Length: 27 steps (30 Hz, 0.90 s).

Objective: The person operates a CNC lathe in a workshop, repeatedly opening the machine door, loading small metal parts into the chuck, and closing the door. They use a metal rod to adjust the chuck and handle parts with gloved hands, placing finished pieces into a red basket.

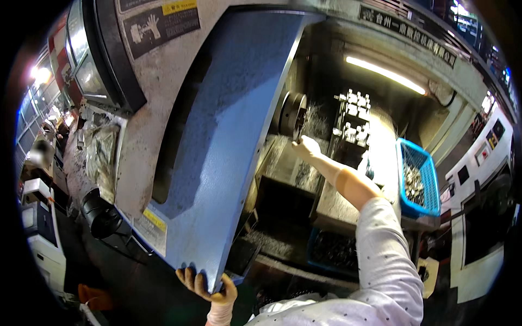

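My left hand (209, 288), in a stained glove, is wrapped round the bottom corner of the blue sliding door (217, 163) of a lathe. Inside the machine my right hand (308, 148) reaches up to the front of the round metal chuck (293, 115). Its gloved fingers are pinched together near the jaws, and whatever lies between them is too small to make out. Right of the chuck stands a tool block (354, 117) with several bright metal holders. Thin metal shavings (314, 120) hang beside the chuck.
A blue plastic basket (434, 185) of small metal parts stands at the machine's right side. Dark chips fill a bin (331, 250) below the opening. A lamp tube (386, 75) glows inside. A black drum-like fan (101, 213) is at left, and another white machine (481, 217) stands at right.
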Motion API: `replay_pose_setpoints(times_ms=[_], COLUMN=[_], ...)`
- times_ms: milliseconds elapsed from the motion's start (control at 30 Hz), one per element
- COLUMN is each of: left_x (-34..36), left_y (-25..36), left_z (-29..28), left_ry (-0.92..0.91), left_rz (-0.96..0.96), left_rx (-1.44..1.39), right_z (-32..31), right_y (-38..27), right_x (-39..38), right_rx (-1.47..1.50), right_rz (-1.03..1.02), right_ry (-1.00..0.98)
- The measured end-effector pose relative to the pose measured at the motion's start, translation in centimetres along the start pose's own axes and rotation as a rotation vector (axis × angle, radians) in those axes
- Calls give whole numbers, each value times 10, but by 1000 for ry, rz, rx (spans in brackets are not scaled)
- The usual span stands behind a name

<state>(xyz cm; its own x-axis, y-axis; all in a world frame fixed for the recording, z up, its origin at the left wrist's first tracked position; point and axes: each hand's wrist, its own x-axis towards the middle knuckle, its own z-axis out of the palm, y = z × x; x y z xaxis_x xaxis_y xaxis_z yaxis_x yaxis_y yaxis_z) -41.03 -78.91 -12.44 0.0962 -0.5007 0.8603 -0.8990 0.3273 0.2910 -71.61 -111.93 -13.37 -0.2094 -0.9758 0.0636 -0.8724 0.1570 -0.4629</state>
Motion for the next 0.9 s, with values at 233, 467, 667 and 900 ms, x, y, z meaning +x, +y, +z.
replay_pose_setpoints(times_ms=[233,467,667,900], left_x=[-10,-11,11,-14], left_y=[-12,-12,0,-8], left_z=[3,-1,0,7], left_ry=[13,13,206,110], left_rz=[-108,-111,8,-120], left_rx=[-36,34,-15,76], right_z=[-108,-122,-107,-95], right_y=[-31,-52,-45,-38], right_x=[31,65,70,57], right_rx=[-310,-615,-856,-403], right_rz=[-550,-590,-972,-882], right_ry=[378,170,385,561])
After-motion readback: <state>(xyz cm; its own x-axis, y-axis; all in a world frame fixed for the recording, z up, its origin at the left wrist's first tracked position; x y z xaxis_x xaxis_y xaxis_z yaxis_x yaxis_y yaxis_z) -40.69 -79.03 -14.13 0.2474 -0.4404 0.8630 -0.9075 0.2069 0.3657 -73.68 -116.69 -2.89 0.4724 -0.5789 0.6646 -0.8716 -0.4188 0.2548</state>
